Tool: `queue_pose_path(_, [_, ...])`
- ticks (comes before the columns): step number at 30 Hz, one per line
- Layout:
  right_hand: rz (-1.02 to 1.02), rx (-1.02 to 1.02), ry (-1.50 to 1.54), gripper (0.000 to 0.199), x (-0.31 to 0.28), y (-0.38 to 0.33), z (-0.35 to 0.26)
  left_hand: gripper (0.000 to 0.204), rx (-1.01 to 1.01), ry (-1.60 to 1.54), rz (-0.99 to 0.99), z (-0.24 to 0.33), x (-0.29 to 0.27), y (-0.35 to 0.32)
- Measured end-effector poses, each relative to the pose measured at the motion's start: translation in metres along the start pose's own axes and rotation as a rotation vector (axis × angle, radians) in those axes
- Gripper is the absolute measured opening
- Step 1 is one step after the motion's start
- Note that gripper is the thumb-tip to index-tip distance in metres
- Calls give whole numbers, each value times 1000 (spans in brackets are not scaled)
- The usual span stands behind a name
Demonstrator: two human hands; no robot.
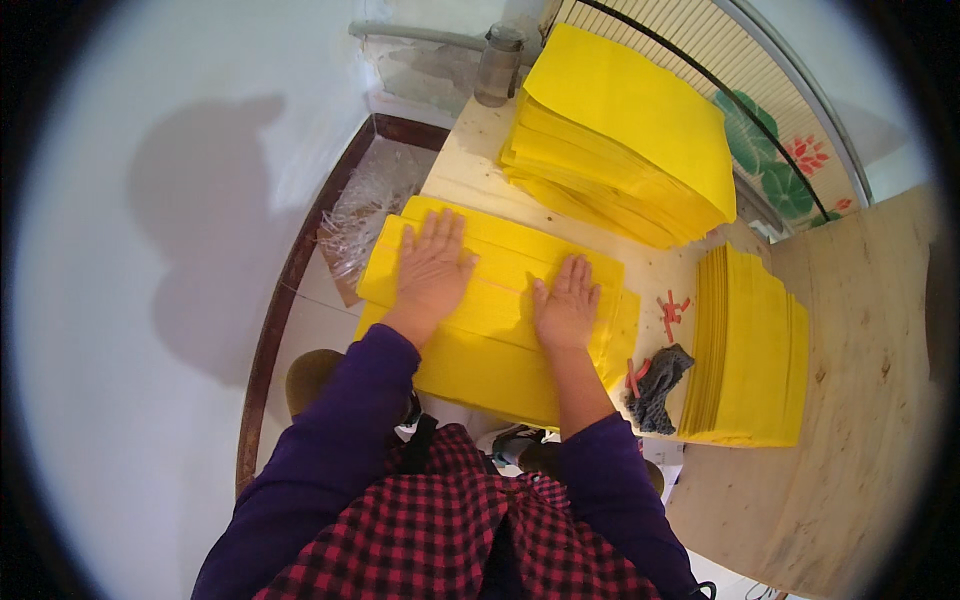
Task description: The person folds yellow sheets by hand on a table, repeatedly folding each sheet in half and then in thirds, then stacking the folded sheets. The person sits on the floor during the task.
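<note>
Looks like a small workshop, judging by stacks of yellow sheets (490, 365), red strips (670, 318) and a grey cloth (660, 388) on a plain wooden bench (462, 165), with a painted slatted panel (790, 120) behind the bench and a white wall (150, 450) left of it.

Bright light, black fisheye corners

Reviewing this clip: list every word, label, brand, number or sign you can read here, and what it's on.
None can be read anywhere in this view.
Yellow stack under the left hand and right hand: no writing visible.
Back yellow stack and right-hand yellow stack: none visible.
Slatted blind: green leaves and red flowers, no legible words.
Shoe: any marks too small to read.
</note>
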State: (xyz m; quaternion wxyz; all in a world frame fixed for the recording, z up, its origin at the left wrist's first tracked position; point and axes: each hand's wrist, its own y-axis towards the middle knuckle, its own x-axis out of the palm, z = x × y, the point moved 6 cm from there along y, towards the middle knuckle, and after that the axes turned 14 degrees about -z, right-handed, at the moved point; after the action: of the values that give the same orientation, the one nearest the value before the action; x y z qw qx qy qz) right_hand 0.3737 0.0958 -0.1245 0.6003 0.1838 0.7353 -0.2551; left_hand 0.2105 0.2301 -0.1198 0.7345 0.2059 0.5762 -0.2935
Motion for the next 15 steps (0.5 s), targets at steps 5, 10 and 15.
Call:
queue_pose_path(5, [0, 19, -7, 70, -2, -4, 36, 60, -233, -18, -34, -67, -6, -3])
queue_pose_path(10, [21, -76, -21, 56, -29, -6, 54, 61, -528, -60, -153, -147, -20, -29])
queue_pose_path(15, [-112, -112, 25, 44, -56, 20, 64, 63, -478, -239, -17, -160, -39, -58])
